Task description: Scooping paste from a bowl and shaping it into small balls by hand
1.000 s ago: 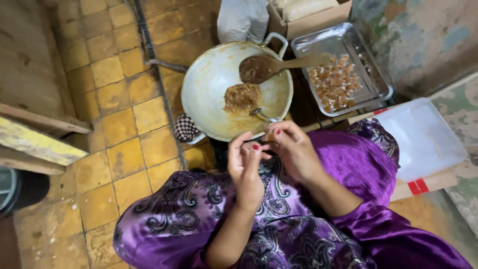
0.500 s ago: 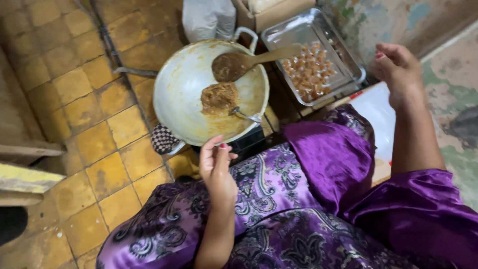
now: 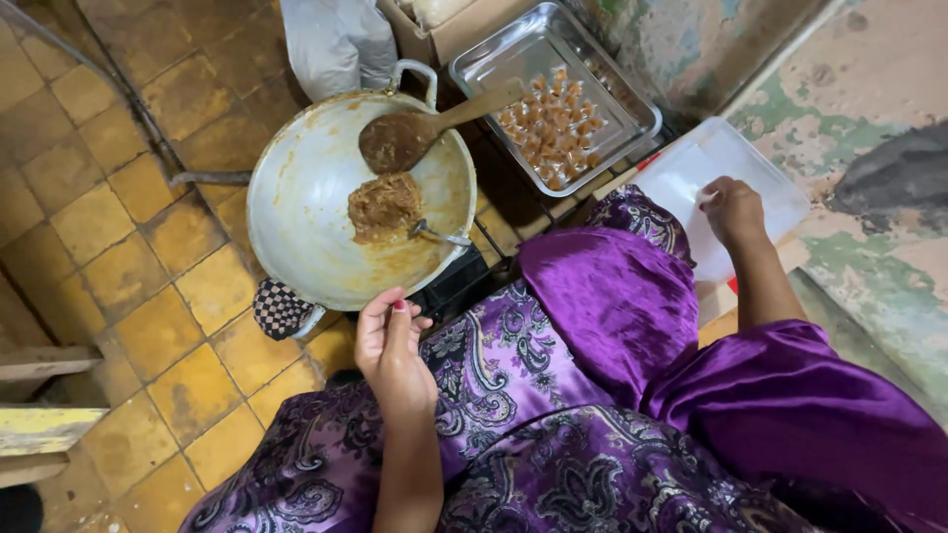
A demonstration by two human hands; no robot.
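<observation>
Item one, farthest left of our left hand (image 3: 393,347): a checked cloth (image 3: 277,308) wrapped on the near handle of the wok (image 3: 306,207), just beside our wrist side.

Item two: our left hand, raised over our lap, fingers drawn loosely together; whether they pinch anything we cannot tell. It hovers just short of the wok rim, touching nothing.

Item three, beyond those fingertips: brown paste (image 3: 385,205) heaped in the wok, a metal spoon (image 3: 436,235) lying against it, a wooden spatula (image 3: 434,128) resting across the far rim.

Item four, between our hands: our purple satin knee (image 3: 612,296) and a steel tray (image 3: 484,69) of small wrapped sweets (image 3: 553,128).

Item five: our right hand (image 3: 733,207), fingers curled down onto white plastic sheets (image 3: 765,183), touching the top one.
</observation>
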